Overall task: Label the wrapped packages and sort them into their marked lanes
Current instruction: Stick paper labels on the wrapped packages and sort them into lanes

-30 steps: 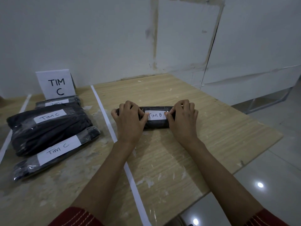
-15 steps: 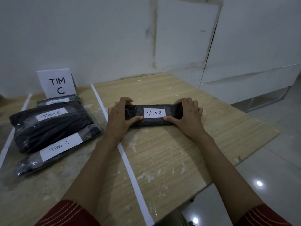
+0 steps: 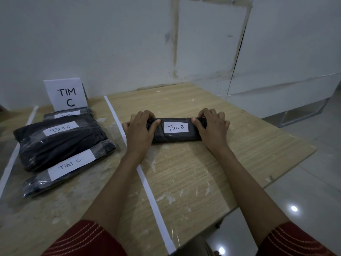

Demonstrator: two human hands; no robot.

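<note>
A black wrapped package (image 3: 175,136) with a white label reading TIM B (image 3: 176,127) lies on the wooden table, just right of a white tape line (image 3: 147,183). My left hand (image 3: 140,132) grips its left end and my right hand (image 3: 214,129) grips its right end, thumbs on top beside the label. Three black packages labelled TIM C (image 3: 59,143) are stacked in the lane to the left, in front of a standing TIM C sign (image 3: 65,95).
The wooden table (image 3: 212,172) ends at the right and front over a tiled floor. A white wall runs behind it. A second white tape line (image 3: 11,159) bounds the TIM C lane on the left.
Both hands slid from the label's edges out to the package's ends and now grip it. The package has shifted slightly on the table.
</note>
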